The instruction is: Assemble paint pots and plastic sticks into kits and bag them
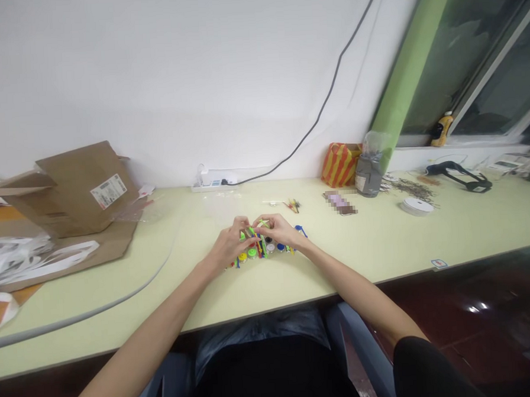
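My left hand (229, 245) and my right hand (278, 230) meet over a multicoloured plastic toy assembly (259, 251) on the pale green table top (119, 289). Its row of round caps in yellow, green, white and black is joined by bright coloured sticks. Fingers of both hands pinch its upper green and yellow pieces, hiding part of it. A blue plastic piece (301, 230) lies just beyond my right hand. A small bundle of coloured sticks (292, 205) lies farther back.
A flattened cardboard box (80, 193) and white plastic strapping (23, 261) sit at the left, with a grey tube (84, 311) curving along the table. Along the back are a power strip (213, 180), striped bag (341, 165), grey bag (369, 172), pixelated phone (340, 202), tape roll (417, 206) and black strap (461, 176).
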The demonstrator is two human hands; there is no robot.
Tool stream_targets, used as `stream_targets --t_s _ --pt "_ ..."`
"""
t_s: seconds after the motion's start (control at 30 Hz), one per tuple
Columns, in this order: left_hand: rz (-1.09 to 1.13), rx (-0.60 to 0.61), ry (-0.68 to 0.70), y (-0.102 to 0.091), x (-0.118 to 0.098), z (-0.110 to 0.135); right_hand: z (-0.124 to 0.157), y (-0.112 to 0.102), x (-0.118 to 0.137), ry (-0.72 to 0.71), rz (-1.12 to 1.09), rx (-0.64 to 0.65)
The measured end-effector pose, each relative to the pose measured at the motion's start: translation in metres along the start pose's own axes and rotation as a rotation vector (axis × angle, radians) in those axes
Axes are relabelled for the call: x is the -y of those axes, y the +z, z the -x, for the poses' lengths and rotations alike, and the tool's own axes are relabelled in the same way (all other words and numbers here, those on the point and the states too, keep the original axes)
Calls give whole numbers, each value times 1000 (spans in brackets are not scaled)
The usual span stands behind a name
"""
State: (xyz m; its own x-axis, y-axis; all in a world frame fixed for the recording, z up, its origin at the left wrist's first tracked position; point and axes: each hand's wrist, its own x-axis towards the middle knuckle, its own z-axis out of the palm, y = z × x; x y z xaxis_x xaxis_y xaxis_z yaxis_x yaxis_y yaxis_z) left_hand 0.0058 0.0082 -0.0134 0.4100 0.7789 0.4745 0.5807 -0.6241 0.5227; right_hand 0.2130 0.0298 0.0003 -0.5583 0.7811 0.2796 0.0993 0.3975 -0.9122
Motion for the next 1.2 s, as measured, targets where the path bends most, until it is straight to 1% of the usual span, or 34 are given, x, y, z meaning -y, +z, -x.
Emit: stream_targets --t_s 0.1,0.2,0.27,0.37,0.43,0.5,0.57,0.63,0.73,0.9,1.0,1.2 --pt "-36 -23 43 -5 0 -3 1 -14 7 -14 58 -5" --pt "-75 -55 24 -16 10 -6 6 -43 13 -23 196 -64" --pt "-144 -72 -43 -25 21 -8 12 -66 13 21 294 -64" --pt "-321 -76 -142 -37 41 -7 22 -98 10 141 389 10" --pt "-423 -76 -250 -42 52 -7 27 -114 8 235 442 77" --pt "-525 -84 -366 -46 60 -7 31 -124 6 321 484 143" --pt "-606 -72 -472 -51 68 -7 33 -130 5 378 512 177" --pt "-650 -39 -561 -55 75 -7 34 -133 3 401 528 190" --pt "-685 -15 -634 -59 86 -5 34 -136 -2 429 544 219" --pt "-690 3 -646 -59 97 -2 36 -137 -8 458 532 231" --pt "-690 38 -642 -57 100 -2 36 -135 -9 451 533 245" --pt "-691 50 -652 -56 102 -2 35 -135 -11 450 564 252"
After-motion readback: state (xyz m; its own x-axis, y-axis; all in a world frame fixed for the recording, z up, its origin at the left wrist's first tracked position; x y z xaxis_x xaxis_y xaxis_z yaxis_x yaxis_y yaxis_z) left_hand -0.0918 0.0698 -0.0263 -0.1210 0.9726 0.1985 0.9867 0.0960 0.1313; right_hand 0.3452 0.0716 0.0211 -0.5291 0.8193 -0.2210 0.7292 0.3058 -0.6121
